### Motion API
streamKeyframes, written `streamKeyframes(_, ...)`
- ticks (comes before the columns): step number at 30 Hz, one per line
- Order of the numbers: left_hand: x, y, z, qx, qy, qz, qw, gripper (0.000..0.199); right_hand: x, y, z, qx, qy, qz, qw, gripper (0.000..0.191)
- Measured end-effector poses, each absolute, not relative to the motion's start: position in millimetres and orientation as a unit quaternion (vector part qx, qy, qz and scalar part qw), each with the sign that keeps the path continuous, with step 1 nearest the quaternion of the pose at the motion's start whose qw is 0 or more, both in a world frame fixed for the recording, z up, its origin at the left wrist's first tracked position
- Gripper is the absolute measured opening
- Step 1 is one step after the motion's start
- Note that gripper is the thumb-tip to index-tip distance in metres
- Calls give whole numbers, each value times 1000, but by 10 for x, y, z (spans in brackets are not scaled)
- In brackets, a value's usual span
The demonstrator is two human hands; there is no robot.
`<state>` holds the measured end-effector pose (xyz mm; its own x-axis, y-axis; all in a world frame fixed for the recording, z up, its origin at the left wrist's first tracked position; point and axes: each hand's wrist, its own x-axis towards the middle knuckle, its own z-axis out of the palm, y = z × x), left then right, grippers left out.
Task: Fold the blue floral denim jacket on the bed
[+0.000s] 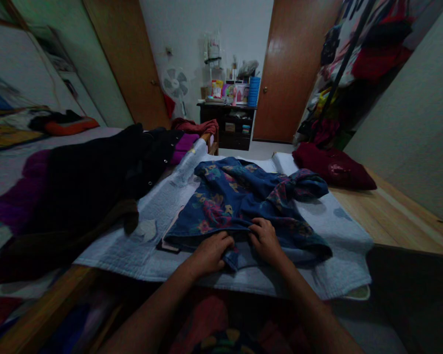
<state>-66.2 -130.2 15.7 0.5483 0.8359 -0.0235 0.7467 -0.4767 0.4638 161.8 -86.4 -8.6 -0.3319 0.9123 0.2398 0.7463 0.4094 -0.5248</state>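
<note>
A blue denim garment with a floral pattern (243, 196) lies spread and wrinkled on a pale quilted cloth (147, 255). Its near edge is gripped by my left hand (214, 250), with the fingers bent over the hem. A little to the right, my right hand (266, 241) has its fingers curled on the same edge. A small flap of the denim hangs between the two hands. Under the garment's left side, the corner of a flat dark-edged item (169, 246) shows.
Dark and purple clothes (92, 182) are heaped on the left. A maroon cushion (334, 167) rests on the wooden surface (376, 216) at the right. Farther back stand a dark shelf (227, 128) and a fan (176, 83). Clothes hang at the upper right.
</note>
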Motion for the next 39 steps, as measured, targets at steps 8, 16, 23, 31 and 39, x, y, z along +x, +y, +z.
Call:
streamKeyframes(8,-609,-1288,114,842,518,64,139,61,1661,-1006,-83,-520,-832,142,131,46)
streamKeyframes(16,-489,-1224,206,844,526,83,65,30,1696,-919,-85,-525,-820,157,168,20)
streamKeyframes(23,-478,-1105,176,731,583,290,206,13,1818,-883,-103,-507,-825,161,187,42)
streamKeyframes(31,-374,-1236,83,835,451,208,239,31,1930,-757,-194,-536,-806,118,223,22)
streamKeyframes(39,-512,-1319,138,848,411,123,311,83,2052,-728,-120,-533,-781,136,295,18)
